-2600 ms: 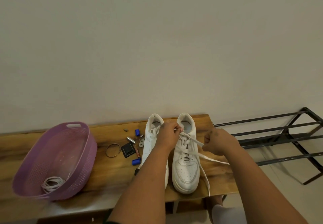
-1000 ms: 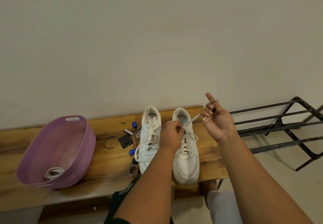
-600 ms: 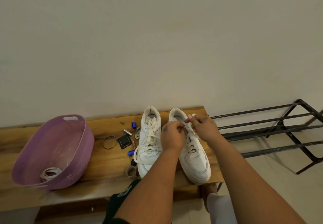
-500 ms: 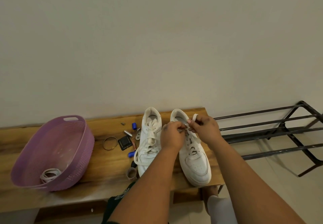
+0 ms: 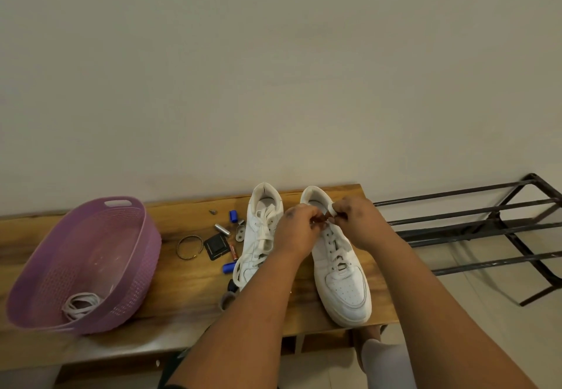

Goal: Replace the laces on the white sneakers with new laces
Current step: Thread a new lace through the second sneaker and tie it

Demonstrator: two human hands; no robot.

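Note:
Two white sneakers stand toes toward me on a wooden bench [image 5: 188,285]. The left sneaker [image 5: 258,236] is laced, with loose loops hanging over its side. The right sneaker [image 5: 342,276] is laced most of the way up. My left hand [image 5: 296,230] and my right hand [image 5: 354,218] meet over its upper eyelets, and each pinches the white lace [image 5: 333,211] there. The lace ends are mostly hidden by my fingers. A coiled white lace [image 5: 79,304] lies inside a purple basket [image 5: 133,267] at the bench's left end.
Small clutter lies left of the sneakers: a bracelet ring [image 5: 190,246], a black square item [image 5: 216,246], batteries [image 5: 222,229] and blue caps [image 5: 233,216]. A black metal rack [image 5: 474,227] stands to the right on the floor. A wall runs behind the bench.
My right hand came down from pulling the lace up and right, and joined my left hand at the right sneaker's top eyelets. The right sneaker's toe has swung to the right.

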